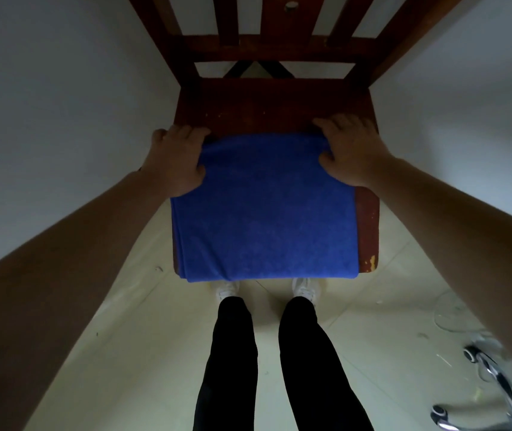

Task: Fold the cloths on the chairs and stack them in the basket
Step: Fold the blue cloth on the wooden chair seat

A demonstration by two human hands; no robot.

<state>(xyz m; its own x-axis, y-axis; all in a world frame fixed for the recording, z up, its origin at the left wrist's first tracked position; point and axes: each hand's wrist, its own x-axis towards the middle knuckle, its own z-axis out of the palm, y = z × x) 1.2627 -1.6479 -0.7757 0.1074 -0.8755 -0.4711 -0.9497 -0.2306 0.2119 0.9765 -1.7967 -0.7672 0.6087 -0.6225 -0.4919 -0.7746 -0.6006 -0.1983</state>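
Blue cloth [264, 213] was spread on chair seat [273, 101]. Its 2 far corners were pinched by left hand [177, 160] & right hand [351, 150]. Corners were best kept level & drawn evenly to near edge. Basket wasn't seen.

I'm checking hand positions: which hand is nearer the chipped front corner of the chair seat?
Right. The right hand grips the far right corner of the blue cloth, on the same side as the chipped corner; the left hand grips its far left corner.
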